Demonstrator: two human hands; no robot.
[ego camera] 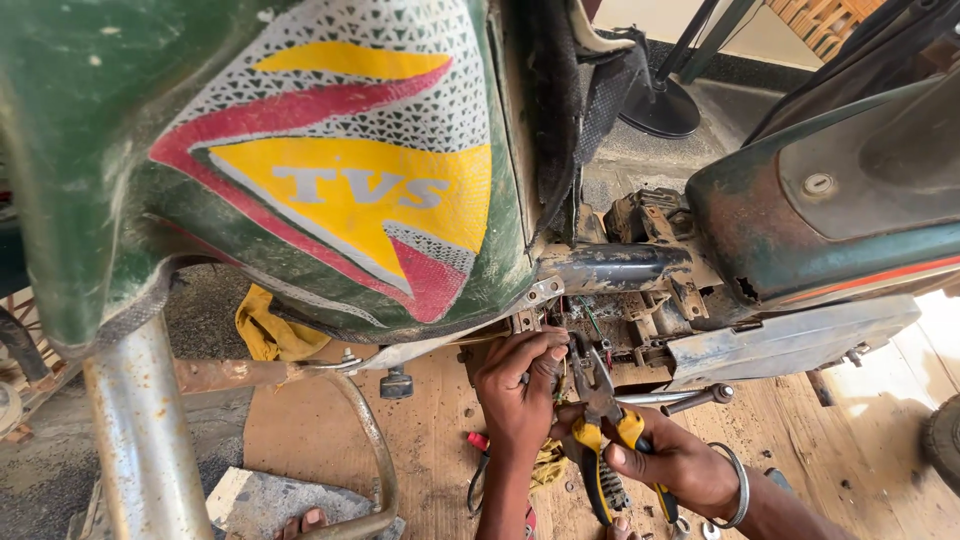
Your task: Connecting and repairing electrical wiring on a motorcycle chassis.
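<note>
My right hand [672,462] grips a pair of pliers [603,405] with yellow and black handles; the jaws point up into the wiring under a motorcycle frame [620,268]. A metal bangle circles that wrist. Just left of the plier jaws, my left hand [517,382] reaches up under the frame, its fingers curled at a bracket and thin wires. I cannot tell if the fingers pinch anything. Above hangs the green fuel tank [330,170] with a red, yellow and white decal.
A green side panel [830,200] and a grey metal cover [790,345] sit at right. A steel tube [140,430] and rusty crash bar [370,440] stand at left. A yellow rag [270,330], a red-handled tool [478,445] and a wooden floor [420,430] lie below.
</note>
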